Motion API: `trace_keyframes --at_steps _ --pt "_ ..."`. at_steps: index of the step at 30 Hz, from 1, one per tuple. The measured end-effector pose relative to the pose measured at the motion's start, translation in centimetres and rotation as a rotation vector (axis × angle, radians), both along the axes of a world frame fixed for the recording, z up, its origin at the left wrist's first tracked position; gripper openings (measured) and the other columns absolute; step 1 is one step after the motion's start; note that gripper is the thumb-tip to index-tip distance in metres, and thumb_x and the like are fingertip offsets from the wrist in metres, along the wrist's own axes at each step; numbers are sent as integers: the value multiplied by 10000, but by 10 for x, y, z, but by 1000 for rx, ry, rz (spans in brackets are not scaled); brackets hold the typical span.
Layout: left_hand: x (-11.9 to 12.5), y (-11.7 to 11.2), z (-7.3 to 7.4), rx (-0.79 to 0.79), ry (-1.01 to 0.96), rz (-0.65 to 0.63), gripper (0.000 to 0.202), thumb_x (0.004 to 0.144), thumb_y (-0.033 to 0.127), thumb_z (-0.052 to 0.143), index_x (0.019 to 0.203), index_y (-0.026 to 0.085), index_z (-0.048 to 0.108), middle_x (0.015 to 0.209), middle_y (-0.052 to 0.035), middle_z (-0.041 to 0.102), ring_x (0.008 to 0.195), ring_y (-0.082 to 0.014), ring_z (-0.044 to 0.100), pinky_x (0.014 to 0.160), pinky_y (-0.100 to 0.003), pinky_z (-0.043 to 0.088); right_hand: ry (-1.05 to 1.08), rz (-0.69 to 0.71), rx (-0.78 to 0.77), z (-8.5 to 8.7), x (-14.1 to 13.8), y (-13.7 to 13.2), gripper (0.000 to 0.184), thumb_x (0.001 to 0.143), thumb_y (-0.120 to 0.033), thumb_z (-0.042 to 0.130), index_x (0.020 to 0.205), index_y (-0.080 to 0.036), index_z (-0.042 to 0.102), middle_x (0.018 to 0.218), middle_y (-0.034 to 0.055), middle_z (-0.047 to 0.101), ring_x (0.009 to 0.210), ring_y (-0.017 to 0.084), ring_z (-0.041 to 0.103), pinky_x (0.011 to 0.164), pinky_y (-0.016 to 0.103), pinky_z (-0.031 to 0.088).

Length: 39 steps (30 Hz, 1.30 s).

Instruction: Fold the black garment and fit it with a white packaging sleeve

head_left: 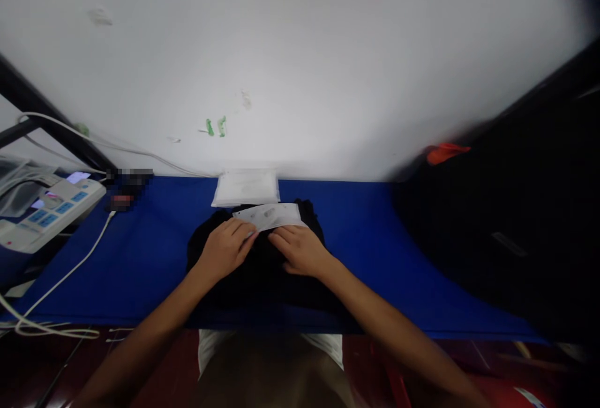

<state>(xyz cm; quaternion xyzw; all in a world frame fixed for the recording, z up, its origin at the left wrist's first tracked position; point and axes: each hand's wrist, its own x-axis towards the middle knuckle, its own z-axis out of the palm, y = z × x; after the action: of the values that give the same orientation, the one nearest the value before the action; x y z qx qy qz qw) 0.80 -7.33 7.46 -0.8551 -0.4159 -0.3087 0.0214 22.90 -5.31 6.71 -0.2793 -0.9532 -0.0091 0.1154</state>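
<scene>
A white, see-through plastic bag (273, 214) with small dark marks lies across the top of a heap of black cloth (262, 283). At its lower left corner, my left hand (227, 245) has its fingers pinched on the edge. My right hand (302, 250) grips the lower right edge, with fingers bent and thumb tucked beneath. The fingertips are close to each other, and both hands rest over the cloth. Just behind the heap, against the wall, lies a flat white packet (247, 188); what it contains cannot be made out.
A blue cloth (363, 239) covers the surface. On the left are a white power strip (51, 214), a small black device (129, 189) and a white cable (77, 264). A large black bag (492, 239) fills the right side. The white wall (300, 70) stands behind.
</scene>
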Motion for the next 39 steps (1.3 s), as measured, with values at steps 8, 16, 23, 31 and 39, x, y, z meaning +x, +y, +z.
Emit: trace_keyframes --at_steps 8,16,23,31,39 --pt "5 -2 -3 -349 132 -302 607 843 60 470 1425 224 421 1450 -91 505 1326 -227 485 1082 -434 430 453 268 15 3 29 -25 455 945 -488 347 1135 -137 564 976 136 663 895 257 623 759 400 514" --pt "18 1 -20 -340 354 -236 425 842 277 653 1248 172 586 1330 -131 603 1240 -300 555 1003 -460 464 748 80 -35 3 58 -30 435 925 -520 424 1161 -183 566 985 118 681 901 258 653 753 417 539" --pt "22 4 -18 -267 383 -238 154 886 159 560 1013 183 644 1011 -85 706 946 -231 689 777 -331 550 815 -38 17 -7 67 -26 321 856 -350 500 1131 -202 574 945 102 681 837 259 656 709 414 537" --pt "-20 19 8 9 94 103 212 912 193 484 1031 211 659 947 -42 744 797 -178 711 694 -264 548 907 -168 109 -22 68 -21 314 872 -371 521 1149 -225 547 1054 122 680 999 307 652 830 500 529" --pt "-84 74 10 309 -128 392 205 898 215 490 1004 190 663 1037 -68 742 1015 -219 689 934 -358 506 658 -62 -7 -36 58 -14 470 745 -112 493 1204 -203 542 1203 123 658 1215 284 563 974 534 461"
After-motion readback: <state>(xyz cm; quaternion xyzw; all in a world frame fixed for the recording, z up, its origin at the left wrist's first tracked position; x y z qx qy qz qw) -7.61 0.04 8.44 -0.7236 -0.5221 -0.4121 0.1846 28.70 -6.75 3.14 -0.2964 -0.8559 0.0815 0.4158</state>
